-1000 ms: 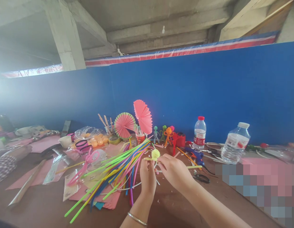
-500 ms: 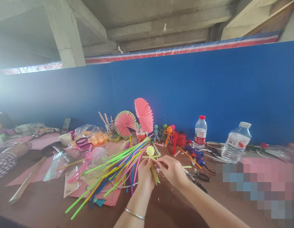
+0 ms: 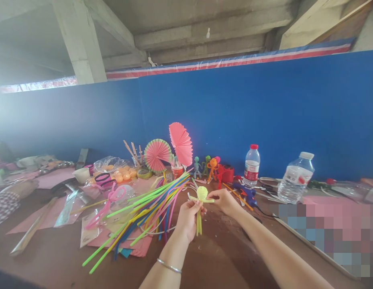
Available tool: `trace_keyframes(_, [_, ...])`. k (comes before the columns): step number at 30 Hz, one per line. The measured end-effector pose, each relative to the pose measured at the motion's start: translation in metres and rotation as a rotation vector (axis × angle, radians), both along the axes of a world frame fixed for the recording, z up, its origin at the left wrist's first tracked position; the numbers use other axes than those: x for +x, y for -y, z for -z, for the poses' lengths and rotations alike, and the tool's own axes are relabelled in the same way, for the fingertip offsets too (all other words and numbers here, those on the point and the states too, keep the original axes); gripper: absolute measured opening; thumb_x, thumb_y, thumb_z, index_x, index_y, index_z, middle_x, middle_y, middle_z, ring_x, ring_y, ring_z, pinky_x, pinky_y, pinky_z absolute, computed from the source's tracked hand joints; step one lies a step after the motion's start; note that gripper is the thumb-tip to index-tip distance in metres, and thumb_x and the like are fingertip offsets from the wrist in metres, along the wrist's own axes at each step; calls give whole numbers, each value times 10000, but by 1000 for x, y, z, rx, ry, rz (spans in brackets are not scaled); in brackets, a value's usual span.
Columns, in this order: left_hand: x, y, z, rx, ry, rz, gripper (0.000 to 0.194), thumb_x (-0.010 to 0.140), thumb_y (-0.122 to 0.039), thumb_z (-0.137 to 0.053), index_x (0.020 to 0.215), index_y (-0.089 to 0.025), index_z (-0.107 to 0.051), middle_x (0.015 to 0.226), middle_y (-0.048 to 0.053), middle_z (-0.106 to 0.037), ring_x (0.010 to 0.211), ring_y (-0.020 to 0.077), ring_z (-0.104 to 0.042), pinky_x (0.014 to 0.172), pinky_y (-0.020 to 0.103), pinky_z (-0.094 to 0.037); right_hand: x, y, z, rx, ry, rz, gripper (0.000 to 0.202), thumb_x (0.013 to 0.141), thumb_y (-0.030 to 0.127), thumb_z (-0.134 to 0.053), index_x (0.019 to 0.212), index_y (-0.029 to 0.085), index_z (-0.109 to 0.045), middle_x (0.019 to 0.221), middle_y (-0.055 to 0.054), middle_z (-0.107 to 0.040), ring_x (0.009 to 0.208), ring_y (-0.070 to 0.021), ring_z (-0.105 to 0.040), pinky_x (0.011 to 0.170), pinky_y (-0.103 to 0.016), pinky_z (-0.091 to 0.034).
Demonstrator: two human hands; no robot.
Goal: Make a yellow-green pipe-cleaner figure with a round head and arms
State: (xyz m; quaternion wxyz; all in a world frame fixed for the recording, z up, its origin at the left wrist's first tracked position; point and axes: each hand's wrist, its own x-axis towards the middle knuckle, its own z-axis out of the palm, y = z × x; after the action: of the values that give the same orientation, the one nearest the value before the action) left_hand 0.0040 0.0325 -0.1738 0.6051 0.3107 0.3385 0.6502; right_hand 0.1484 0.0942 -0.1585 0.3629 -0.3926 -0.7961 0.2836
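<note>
A small pale yellow figure (image 3: 202, 193) with a round head, arms out to the sides and legs hanging down is held above the brown table. My left hand (image 3: 188, 218) pinches its body from the left, thumb on the front. The fingertips of my right hand (image 3: 225, 202) are closed on the end of its right-side arm. Just left of my hands lies a fanned bundle of colored pipe cleaners (image 3: 150, 204). Behind them stand small figures in blue, green and orange, the orange one (image 3: 212, 167) in front.
Two water bottles, one red-capped (image 3: 251, 166) and one white-capped (image 3: 296, 180), stand at the back right near a blue glue gun (image 3: 249, 194). Pink pleated fans (image 3: 182, 143) rise behind the bundle. Another person's checkered sleeve (image 3: 5, 206) shows at the left edge.
The yellow figure has moved slightly right and now faces more upright, its arms spread. My right hand has shifted right and up, covering the scissors. My left hand has moved slightly right.
</note>
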Motion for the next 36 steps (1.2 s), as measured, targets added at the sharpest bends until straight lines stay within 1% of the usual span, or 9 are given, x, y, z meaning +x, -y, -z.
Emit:
trace_keyframes(3, [1,1,0,-25,-45,33,205,579,-232,-748,601,-87,-605,496,19,-581,478,98,-544,473,192,-390,4,-2,-3,-22,12,32,174,680,230,-539,624,160,-688,610,-3,-667,592,-151,-569,567,-223,-402])
trace_keyframes(6, [1,0,2,-47,-95,19,237,564,-264,-748,560,-101,-576,476,11,-565,437,90,-518,425,185,-356,6,-5,-4,-45,17,102,191,677,268,-534,613,149,-668,540,4,-625,501,-128,-515,484,-214,-358])
trace_keyframes(10, [0,-4,6,-41,-186,-47,257,591,-284,-729,533,-105,-555,446,7,-550,400,65,-474,404,170,-319,8,-6,-7,-64,22,173,222,682,315,-526,632,143,-657,516,11,-598,445,-108,-465,436,-207,-323])
trace_keyframes(15, [1,-6,8,-39,-291,-160,284,640,-341,-683,551,-121,-528,460,0,-543,399,59,-461,413,176,-325,7,5,-20,-46,54,191,226,684,315,-525,603,143,-647,497,11,-588,450,-104,-470,446,-204,-334])
trace_keyframes(19, [3,-4,8,-44,-390,-200,285,684,-369,-623,568,-139,-501,483,4,-549,426,80,-495,423,188,-350,3,21,-33,-11,132,164,261,698,361,-537,596,150,-653,504,7,-599,444,-100,-463,434,-202,-320])
trace_keyframes(25, [2,0,8,-23,-648,-249,250,731,-337,-536,555,-165,-489,407,-38,-470,334,72,-376,376,203,-229,-2,43,-51,129,299,123,198,729,261,-509,640,165,-657,593,-15,-633,550,-127,-523,504,-218,-326])
trace_keyframes(30, [1,6,-4,59,-901,-294,184,671,-240,-577,504,-168,-549,506,0,-548,514,130,-482,517,241,-287,-1,54,-61,258,454,16,177,748,181,-487,649,187,-634,662,-10,-624,604,-135,-525,552,-238,-311])
trace_keyframes(33, [3,10,-10,90,-981,-236,188,656,-225,-576,477,-173,-553,490,-5,-535,541,144,-483,550,253,-285,0,54,-64,318,527,-70,188,779,156,-464,683,186,-622,711,-21,-621,667,-147,-525,590,-248,-317])
trace_keyframes(36, [5,14,-13,103,-990,-93,205,616,-230,-611,431,-166,-551,416,-23,-485,477,133,-449,511,253,-274,1,52,-67,353,579,-156,167,773,145,-493,670,186,-618,699,-27,-611,715,-164,-511,609,-253,-322])
